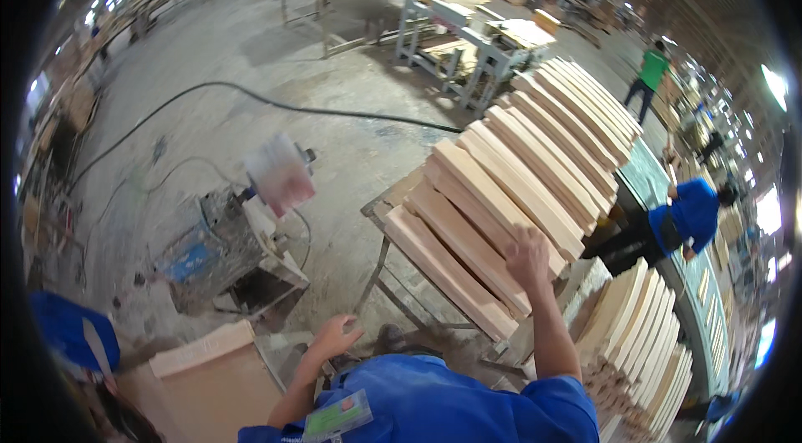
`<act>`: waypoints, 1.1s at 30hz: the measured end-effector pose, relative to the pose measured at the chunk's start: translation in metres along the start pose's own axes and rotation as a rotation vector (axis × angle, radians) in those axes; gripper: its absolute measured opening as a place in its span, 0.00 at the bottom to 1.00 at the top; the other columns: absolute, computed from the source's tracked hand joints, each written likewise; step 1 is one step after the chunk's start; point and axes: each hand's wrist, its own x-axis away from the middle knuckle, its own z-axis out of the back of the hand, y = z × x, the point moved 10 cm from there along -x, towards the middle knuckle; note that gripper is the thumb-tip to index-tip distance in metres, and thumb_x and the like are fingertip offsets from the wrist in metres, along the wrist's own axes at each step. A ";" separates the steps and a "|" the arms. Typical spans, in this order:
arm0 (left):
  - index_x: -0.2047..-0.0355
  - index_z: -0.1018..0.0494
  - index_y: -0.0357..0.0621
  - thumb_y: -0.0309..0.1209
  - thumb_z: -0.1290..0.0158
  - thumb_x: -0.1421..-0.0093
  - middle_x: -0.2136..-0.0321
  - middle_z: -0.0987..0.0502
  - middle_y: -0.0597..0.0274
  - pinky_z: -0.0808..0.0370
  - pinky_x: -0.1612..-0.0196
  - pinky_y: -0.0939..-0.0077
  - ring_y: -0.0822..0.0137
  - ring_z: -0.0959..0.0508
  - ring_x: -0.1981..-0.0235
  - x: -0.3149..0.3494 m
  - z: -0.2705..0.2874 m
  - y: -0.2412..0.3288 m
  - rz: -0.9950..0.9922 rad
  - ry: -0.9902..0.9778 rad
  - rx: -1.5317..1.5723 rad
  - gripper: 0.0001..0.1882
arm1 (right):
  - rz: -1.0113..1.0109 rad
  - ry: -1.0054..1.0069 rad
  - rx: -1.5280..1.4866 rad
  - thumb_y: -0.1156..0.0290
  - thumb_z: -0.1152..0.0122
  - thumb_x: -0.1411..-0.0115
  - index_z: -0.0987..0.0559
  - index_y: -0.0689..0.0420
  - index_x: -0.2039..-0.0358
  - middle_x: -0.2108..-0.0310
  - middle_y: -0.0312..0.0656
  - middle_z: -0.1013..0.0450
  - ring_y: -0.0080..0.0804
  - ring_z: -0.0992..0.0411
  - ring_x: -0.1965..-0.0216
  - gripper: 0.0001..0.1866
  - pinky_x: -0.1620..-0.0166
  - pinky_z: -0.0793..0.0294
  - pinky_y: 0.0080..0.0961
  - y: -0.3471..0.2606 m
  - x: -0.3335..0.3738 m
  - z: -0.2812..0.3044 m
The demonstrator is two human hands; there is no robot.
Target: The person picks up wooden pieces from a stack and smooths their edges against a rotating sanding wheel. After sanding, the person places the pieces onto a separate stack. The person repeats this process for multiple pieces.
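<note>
Pale, slightly curved wooden slats (489, 184) lie side by side in a long row on a metal-legged stand. Over the near ends of the closest slats reaches my right hand (528, 259), its fingers curled down and closed on one wooden slat. Lower and to the left, in front of my body, my left hand (336, 337) is held in the air, fingers apart and nothing in them. Below it lies a board with a wooden strip (203, 349) along its edge.
A grinding machine (280, 174) stands on the left, near a black hose (317, 109) across the floor. More stacked slats (639, 318) rise at the right. A person in blue (689, 213) is by a green conveyor; another blue sleeve (71, 330) shows lower left.
</note>
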 end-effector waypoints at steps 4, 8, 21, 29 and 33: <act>0.40 0.22 0.40 0.54 0.40 0.37 0.44 0.18 0.43 0.24 0.39 0.57 0.46 0.19 0.42 0.004 -0.032 0.014 0.091 -0.128 0.045 0.35 | 0.166 -0.128 -0.067 0.60 0.32 0.40 0.24 0.53 0.38 0.44 0.55 0.27 0.59 0.29 0.43 0.29 0.42 0.28 0.54 -0.044 0.052 -0.058; 0.39 0.22 0.42 0.57 0.41 0.37 0.43 0.19 0.43 0.25 0.38 0.56 0.46 0.20 0.41 0.024 -0.040 0.007 0.150 -0.178 0.063 0.36 | 0.146 0.033 0.017 0.59 0.32 0.40 0.24 0.52 0.37 0.39 0.55 0.28 0.58 0.32 0.37 0.30 0.35 0.34 0.58 -0.053 0.038 -0.056; 0.55 0.17 0.40 0.47 0.39 0.43 0.59 0.16 0.40 0.21 0.52 0.45 0.40 0.16 0.54 0.049 -0.001 -0.053 0.223 0.153 0.046 0.25 | 0.065 -0.268 0.403 0.51 0.41 0.36 0.24 0.57 0.36 0.36 0.57 0.27 0.57 0.30 0.35 0.33 0.32 0.32 0.54 0.046 -0.027 -0.060; 0.59 0.17 0.40 0.45 0.39 0.45 0.63 0.15 0.41 0.21 0.55 0.46 0.43 0.15 0.57 0.066 0.001 -0.060 0.243 0.118 0.079 0.21 | -0.037 -0.348 0.455 0.45 0.41 0.38 0.23 0.60 0.36 0.40 0.60 0.24 0.59 0.26 0.38 0.38 0.37 0.25 0.52 0.043 -0.038 -0.062; 0.59 0.17 0.40 0.46 0.37 0.46 0.63 0.16 0.41 0.21 0.55 0.47 0.43 0.15 0.56 0.074 -0.001 -0.068 0.235 0.039 0.103 0.22 | 0.057 -0.394 0.542 0.57 0.43 0.41 0.22 0.64 0.38 0.43 0.64 0.23 0.58 0.22 0.44 0.34 0.42 0.19 0.49 0.041 -0.050 -0.064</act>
